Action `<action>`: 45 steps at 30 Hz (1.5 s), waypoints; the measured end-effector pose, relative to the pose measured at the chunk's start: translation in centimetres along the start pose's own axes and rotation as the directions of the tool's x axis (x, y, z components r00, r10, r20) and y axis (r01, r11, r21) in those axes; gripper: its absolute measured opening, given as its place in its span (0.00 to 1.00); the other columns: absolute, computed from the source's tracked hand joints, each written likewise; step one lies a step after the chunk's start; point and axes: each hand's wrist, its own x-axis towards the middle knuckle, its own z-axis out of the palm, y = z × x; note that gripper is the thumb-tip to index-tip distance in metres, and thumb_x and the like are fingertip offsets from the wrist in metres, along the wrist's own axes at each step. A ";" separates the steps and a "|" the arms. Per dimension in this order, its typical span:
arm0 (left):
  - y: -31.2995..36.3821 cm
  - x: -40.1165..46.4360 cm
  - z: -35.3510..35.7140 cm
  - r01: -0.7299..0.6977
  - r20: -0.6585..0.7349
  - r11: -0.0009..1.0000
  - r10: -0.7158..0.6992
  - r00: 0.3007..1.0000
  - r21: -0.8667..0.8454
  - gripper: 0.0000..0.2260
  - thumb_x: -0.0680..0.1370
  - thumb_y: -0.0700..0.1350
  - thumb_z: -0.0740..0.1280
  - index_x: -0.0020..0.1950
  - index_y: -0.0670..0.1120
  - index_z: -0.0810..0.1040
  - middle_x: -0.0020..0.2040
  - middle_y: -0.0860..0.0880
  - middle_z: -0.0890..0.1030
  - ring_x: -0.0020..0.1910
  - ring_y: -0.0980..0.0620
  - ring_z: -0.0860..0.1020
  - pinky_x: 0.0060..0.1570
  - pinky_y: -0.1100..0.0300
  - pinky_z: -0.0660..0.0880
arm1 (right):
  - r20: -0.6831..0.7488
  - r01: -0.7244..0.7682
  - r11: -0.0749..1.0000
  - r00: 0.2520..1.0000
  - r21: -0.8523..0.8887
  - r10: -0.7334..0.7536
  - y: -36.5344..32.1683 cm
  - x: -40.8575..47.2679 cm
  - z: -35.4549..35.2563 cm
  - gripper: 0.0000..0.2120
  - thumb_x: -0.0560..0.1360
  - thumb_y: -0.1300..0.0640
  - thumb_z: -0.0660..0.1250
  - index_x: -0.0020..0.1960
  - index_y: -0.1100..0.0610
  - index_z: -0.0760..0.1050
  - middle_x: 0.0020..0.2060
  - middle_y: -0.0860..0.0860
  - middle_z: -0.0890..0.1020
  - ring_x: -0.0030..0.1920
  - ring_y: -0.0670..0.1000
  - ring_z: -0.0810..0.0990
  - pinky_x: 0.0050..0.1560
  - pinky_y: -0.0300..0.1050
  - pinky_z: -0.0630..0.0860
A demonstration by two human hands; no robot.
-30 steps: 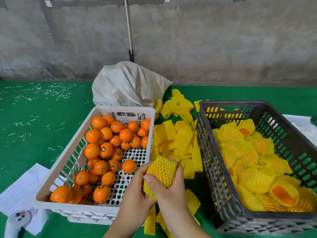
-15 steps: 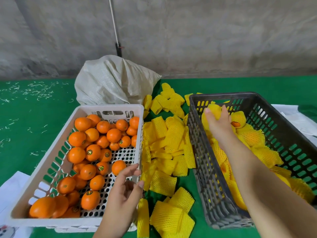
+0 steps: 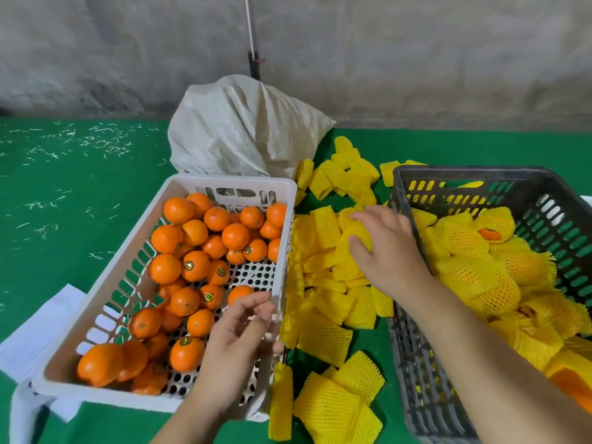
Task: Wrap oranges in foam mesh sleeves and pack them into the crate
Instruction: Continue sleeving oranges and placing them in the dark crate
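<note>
Bare oranges (image 3: pixel 195 265) fill the white basket (image 3: pixel 230 181) on the left. Between the two containers lies a pile of flat yellow foam sleeves (image 3: pixel 323 318). The dark crate (image 3: pixel 464 173) on the right holds several wrapped oranges (image 3: pixel 464 240). My right hand (image 3: pixel 389 254) reaches onto the pile, thumb and fingers pinching one foam sleeve (image 3: pixel 357 232). Over the basket's near right corner hovers my left hand (image 3: pixel 238 344), fingers loosely bent and holding nothing, just short of a single orange (image 3: pixel 238 293).
A white woven sack (image 3: pixel 243 129) slumps behind the basket against the grey wall. White paper (image 3: pixel 38 334) sticks out from under the basket's left side. The green table cover (image 3: pixel 64 219) is strewn with pale scraps at the far left.
My right hand has left the wrapped orange in the dark crate and come back left onto the sleeve pile. My left hand stays over the white basket's corner.
</note>
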 end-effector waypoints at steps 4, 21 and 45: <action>-0.5 5.7 -1.9 -0.126 -0.008 0.757 0.171 0.985 0.641 0.09 0.85 0.47 0.67 0.64 0.55 0.79 0.62 0.54 0.81 0.58 0.52 0.81 0.54 0.56 0.79 | 0.609 0.063 0.975 0.789 -0.215 0.083 -4.7 -0.1 3.5 0.23 0.82 0.45 0.61 0.76 0.44 0.66 0.82 0.56 0.49 0.81 0.63 0.45 0.78 0.63 0.54; -6.5 12.7 -4.1 0.025 -0.047 -0.103 -0.220 0.974 0.994 0.18 0.83 0.40 0.64 0.73 0.45 0.66 0.70 0.40 0.68 0.60 0.38 0.77 0.50 0.51 0.75 | 0.873 0.137 0.978 0.483 -0.156 0.072 -3.1 -2.0 12.9 0.28 0.81 0.47 0.64 0.79 0.42 0.61 0.80 0.57 0.60 0.80 0.62 0.49 0.77 0.60 0.54; 0.7 -1.2 1.5 -0.038 -0.080 0.995 0.031 0.996 -0.093 0.25 0.69 0.53 0.79 0.65 0.63 0.78 0.48 0.45 0.81 0.32 0.54 0.78 0.31 0.62 0.76 | 0.310 -0.306 0.731 0.941 0.609 0.136 -7.2 -3.1 3.4 0.10 0.79 0.55 0.71 0.56 0.43 0.73 0.52 0.39 0.74 0.56 0.46 0.75 0.42 0.37 0.69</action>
